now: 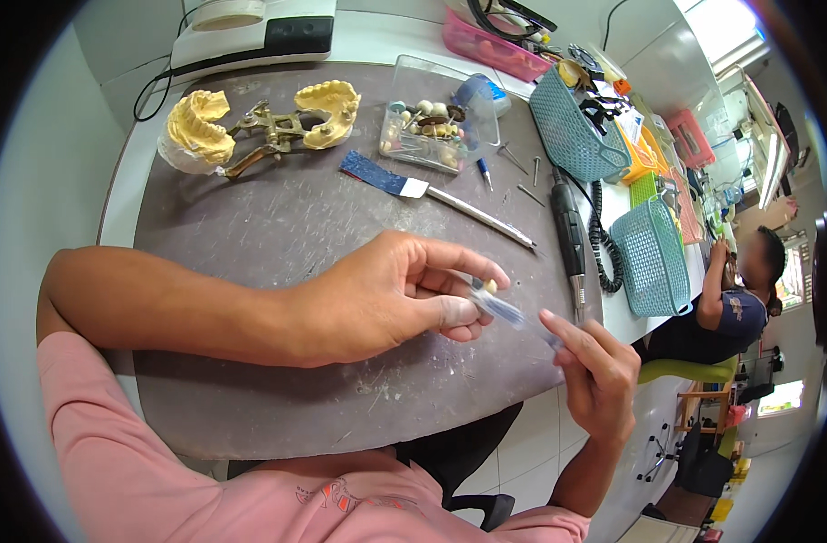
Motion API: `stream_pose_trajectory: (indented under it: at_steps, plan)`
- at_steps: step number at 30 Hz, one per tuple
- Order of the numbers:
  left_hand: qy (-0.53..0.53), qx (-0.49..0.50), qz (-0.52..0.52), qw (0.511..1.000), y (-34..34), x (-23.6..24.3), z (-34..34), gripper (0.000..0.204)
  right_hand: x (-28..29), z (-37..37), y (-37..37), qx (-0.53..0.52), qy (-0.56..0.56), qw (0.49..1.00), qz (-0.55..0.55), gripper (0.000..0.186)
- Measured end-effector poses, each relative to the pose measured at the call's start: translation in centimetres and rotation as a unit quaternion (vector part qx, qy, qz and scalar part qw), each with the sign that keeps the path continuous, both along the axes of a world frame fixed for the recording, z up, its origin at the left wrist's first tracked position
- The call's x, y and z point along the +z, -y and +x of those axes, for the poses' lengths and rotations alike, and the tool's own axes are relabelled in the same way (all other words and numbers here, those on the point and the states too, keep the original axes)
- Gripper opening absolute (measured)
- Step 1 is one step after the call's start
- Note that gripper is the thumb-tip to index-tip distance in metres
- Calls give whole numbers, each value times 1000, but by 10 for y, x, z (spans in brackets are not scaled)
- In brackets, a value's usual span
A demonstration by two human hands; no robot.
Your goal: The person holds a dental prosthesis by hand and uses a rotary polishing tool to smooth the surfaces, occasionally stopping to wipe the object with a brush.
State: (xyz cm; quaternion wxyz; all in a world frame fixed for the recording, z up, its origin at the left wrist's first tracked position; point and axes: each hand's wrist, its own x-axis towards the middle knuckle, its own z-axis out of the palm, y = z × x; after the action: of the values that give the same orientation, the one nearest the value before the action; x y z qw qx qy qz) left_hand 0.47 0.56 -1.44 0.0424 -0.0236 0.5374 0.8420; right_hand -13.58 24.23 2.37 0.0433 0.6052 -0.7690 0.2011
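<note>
My left hand [423, 290] is over the middle of the table, thumb and fingers pinched on a small cream-coloured piece [490, 286] that looks like a tooth. Against that piece lies one end of a slim bluish-white tool [508, 312], smeared by motion so its kind cannot be made out. Its other end runs into the closed fingers of my right hand [599, 371], to the right by the table edge. Beyond my hands rests a metal-handled tool [477, 217] with a strip of blue abrasive-looking sheet [373, 172] at its left end.
Yellow dental casts [327, 113] on a metal articulator [270, 128] stand far left. A clear box [432, 127] holds small polishing bits; loose burs [529, 194] lie beside it. A black handpiece [569, 235] with coiled cord and teal baskets [576, 127] line the right. Another person [739, 290] sits farther right.
</note>
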Motion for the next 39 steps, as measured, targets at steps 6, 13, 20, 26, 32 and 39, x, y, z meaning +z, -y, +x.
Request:
stream_pose_trajectory:
  at_steps: [6, 13, 20, 26, 32, 39]
  plan:
    - [-7, -3, -2, 1000, -1, 2, 0, 38, -4, -2, -21, -57, 8, 996, -70, 45]
    - [40, 23, 41, 998, -2, 7, 1, 30, -5, 6, 7, -12, 34, 993, -116, 42]
    - [35, 24, 10, 999, -3, 6, 0, 24, -6, -5, -11, -1, 30, 999, -24, 40]
    - [26, 41, -4, 999, -3, 7, 2, 26, -17, -5, -28, -73, 38, 992, -95, 34]
    - [46, 26, 65, 996, -2, 7, 0, 30, -17, 3, -17, -70, 95, 980, -158, 27]
    - [36, 27, 68, 997, -1, 3, 0, 29, -15, 12, 12, -35, 89, 984, -148, 32]
